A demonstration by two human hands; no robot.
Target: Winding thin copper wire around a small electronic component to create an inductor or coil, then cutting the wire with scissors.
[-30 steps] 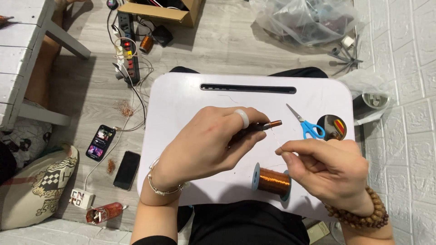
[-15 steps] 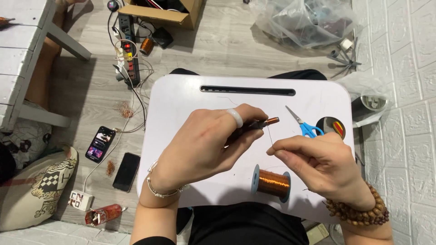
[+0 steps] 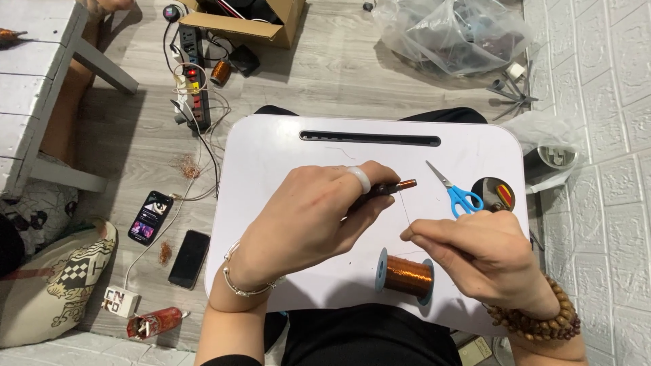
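My left hand (image 3: 308, 220) grips a dark rod (image 3: 390, 188) whose tip is wound with copper wire and points right. My right hand (image 3: 478, 261) pinches a thin copper wire (image 3: 404, 209) that runs up to the rod's tip. Between my hands, near the front edge of the white lap table (image 3: 271, 156), a spool of copper wire (image 3: 405, 276) with blue ends lies on its side. My left hand wears a white ring and a silver bracelet, and a beaded bracelet circles my right wrist.
Blue-handled scissors (image 3: 458, 193) lie on the table's right part beside a round cup hole (image 3: 494, 193). On the floor at left are two phones (image 3: 150, 217), a power strip (image 3: 191, 81), a cardboard box (image 3: 244, 17) and a cushion (image 3: 54, 285). A plastic bag (image 3: 454, 34) lies at back right.
My right hand has slid slightly left and down along the wire, away from the scissors. My left hand keeps its hold on the rod in nearly the same place.
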